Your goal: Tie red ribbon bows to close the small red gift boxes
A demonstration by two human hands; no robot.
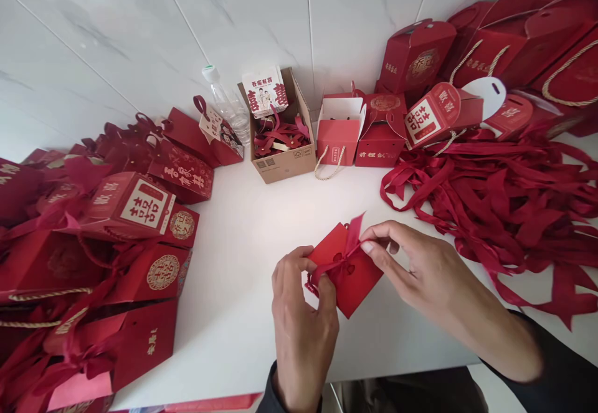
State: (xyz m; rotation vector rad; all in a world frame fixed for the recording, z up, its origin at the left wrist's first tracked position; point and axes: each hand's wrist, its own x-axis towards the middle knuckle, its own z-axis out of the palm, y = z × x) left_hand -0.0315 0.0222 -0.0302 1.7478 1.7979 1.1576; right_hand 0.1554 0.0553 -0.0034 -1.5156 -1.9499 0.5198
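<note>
A small red gift box (360,289) is on the white table between my hands, with a dark red ribbon (348,257) crossing its top. My left hand (306,310) is at the box's left side, thumb and fingers closed on a loop of the ribbon. On the right, my right hand (415,263) pinches another part of the same ribbon between thumb and forefinger. One ribbon end sticks up beyond the box's far edge. A knot seems to sit at the middle, partly covered by ribbon.
Finished-looking red boxes (144,270) are piled at left. A cardboard box (284,162) holding ribbon pieces and cards stands by the wall, with a plastic bottle (228,104) beside it. Loose red ribbons (504,195) heap at right, below more red gift boxes (418,55).
</note>
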